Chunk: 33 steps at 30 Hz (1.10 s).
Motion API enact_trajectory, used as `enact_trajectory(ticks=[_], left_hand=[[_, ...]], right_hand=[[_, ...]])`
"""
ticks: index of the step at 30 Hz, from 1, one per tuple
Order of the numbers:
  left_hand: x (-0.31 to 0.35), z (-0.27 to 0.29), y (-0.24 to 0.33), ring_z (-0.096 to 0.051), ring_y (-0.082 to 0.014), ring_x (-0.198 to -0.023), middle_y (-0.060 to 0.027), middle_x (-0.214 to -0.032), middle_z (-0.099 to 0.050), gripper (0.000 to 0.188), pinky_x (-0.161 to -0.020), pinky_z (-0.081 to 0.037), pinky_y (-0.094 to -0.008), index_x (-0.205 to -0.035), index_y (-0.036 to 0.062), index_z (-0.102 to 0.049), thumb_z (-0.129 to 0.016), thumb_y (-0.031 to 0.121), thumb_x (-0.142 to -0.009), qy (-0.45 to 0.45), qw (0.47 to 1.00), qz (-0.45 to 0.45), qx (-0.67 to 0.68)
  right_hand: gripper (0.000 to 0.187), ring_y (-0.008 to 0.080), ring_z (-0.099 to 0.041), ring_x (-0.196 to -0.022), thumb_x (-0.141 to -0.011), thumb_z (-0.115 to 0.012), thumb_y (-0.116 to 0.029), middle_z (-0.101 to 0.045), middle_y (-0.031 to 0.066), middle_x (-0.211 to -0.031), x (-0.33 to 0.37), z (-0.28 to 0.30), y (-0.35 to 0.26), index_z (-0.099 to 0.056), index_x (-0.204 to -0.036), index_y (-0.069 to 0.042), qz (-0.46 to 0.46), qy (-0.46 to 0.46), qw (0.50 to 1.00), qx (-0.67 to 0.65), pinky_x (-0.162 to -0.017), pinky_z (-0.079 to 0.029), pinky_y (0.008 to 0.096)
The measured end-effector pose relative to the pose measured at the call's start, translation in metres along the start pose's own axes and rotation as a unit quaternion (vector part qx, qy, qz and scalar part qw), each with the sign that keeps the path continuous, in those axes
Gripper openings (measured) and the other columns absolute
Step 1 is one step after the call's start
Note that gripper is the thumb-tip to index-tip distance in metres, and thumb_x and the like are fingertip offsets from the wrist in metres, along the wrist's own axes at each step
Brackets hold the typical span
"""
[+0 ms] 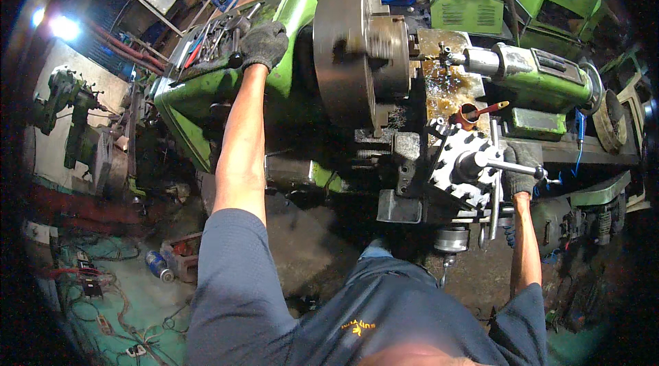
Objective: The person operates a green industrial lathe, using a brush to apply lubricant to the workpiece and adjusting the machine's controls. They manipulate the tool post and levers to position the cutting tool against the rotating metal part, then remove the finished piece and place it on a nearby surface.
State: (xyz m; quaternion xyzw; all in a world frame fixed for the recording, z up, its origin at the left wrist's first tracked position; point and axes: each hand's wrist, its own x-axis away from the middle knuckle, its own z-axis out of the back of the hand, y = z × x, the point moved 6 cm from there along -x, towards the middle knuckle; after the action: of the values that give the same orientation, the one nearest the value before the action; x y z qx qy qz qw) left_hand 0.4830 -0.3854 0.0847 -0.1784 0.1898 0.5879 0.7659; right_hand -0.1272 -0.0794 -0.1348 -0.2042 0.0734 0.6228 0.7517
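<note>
My left hand (265, 45), in a dark grey glove, is at the top of the green headstock (288, 9), beside a black lever knob (235, 60). Its fingers are curled; what they grip is hidden. To the right is the lathe's big chuck (343, 57), with a round metal workpiece (390, 56) in it; both look streaked, as if turning. My right hand, gloved (523, 160), is by the square tool post (456, 168), behind its long clamping lever (511, 166). The fingers bend out of sight around something below that lever.
A red-brown cup (468, 114) holding a brush (493, 107) stands on the wet, oily carriage behind the tool post. The tailstock (542, 67) is at the right. Hand tools (206, 43) lie on the headstock. Cables (117, 304) and a blue can (158, 266) lie on the floor.
</note>
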Motion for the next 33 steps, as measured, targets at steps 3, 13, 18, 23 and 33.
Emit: enact_trajectory(ticks=[3, 13, 18, 23, 33], left_hand=[[0.002, 0.001, 0.0, -0.068, -0.0349, -0.098, -0.0128, -0.103, -0.072, 0.026, -0.086, -0.052, -0.0438, -0.095, 0.0131, -0.074, -0.058, 0.028, -0.082, -0.004, 1.0, 0.003, 0.005], [0.004, -0.001, -0.006, -0.066, -0.0372, -0.094, -0.0153, -0.099, -0.072, 0.024, -0.094, -0.045, -0.0487, -0.089, 0.0135, -0.074, -0.055, 0.027, -0.082, 0.036, 0.996, -0.046, -0.069], [0.001, -0.003, -0.006, -0.065, -0.0349, -0.1, -0.0108, -0.104, -0.072, 0.024, -0.099, -0.043, -0.048, -0.097, 0.0177, -0.074, -0.057, 0.03, -0.085, 0.01, 0.999, -0.001, -0.037], [-0.001, -0.011, -0.008, -0.066, -0.0335, -0.103, -0.0103, -0.111, -0.071, 0.026, -0.089, -0.051, -0.0427, -0.104, 0.0175, -0.073, -0.058, 0.03, -0.086, -0.018, 1.0, 0.014, -0.004], [0.002, 0.003, 0.001, -0.066, -0.0357, -0.103, -0.0128, -0.109, -0.07, 0.026, -0.088, -0.052, -0.044, -0.102, 0.0147, -0.072, -0.059, 0.031, -0.086, 0.0, 1.0, 0.005, -0.015]], right_hand=[[0.027, 0.0346, -0.068, -0.096, -0.091, -0.062, -0.033, -0.073, 0.0127, -0.104, -0.001, 0.001, -0.003, -0.075, -0.106, -0.015, 0.004, 0.001, 1.0, -0.003, -0.089, -0.051, 0.0456], [0.027, 0.0343, -0.068, -0.096, -0.09, -0.062, -0.034, -0.073, 0.0124, -0.104, 0.002, 0.008, -0.005, -0.075, -0.106, -0.015, 0.011, 0.012, 1.0, -0.002, -0.089, -0.052, 0.0456], [0.028, 0.0341, -0.068, -0.096, -0.09, -0.063, -0.034, -0.073, 0.0122, -0.104, 0.0, 0.017, -0.009, -0.075, -0.106, -0.015, 0.01, 0.041, 0.999, 0.006, -0.089, -0.052, 0.0457], [0.031, 0.0348, -0.067, -0.105, -0.092, -0.057, -0.033, -0.072, 0.0138, -0.11, -0.005, 0.034, -0.029, -0.073, -0.11, -0.014, -0.013, -0.028, 0.999, 0.023, -0.093, -0.051, 0.0468], [0.031, 0.0347, -0.067, -0.103, -0.091, -0.057, -0.033, -0.072, 0.014, -0.108, -0.003, 0.014, -0.01, -0.073, -0.108, -0.013, -0.015, -0.026, 1.0, 0.007, -0.091, -0.051, 0.0459]])
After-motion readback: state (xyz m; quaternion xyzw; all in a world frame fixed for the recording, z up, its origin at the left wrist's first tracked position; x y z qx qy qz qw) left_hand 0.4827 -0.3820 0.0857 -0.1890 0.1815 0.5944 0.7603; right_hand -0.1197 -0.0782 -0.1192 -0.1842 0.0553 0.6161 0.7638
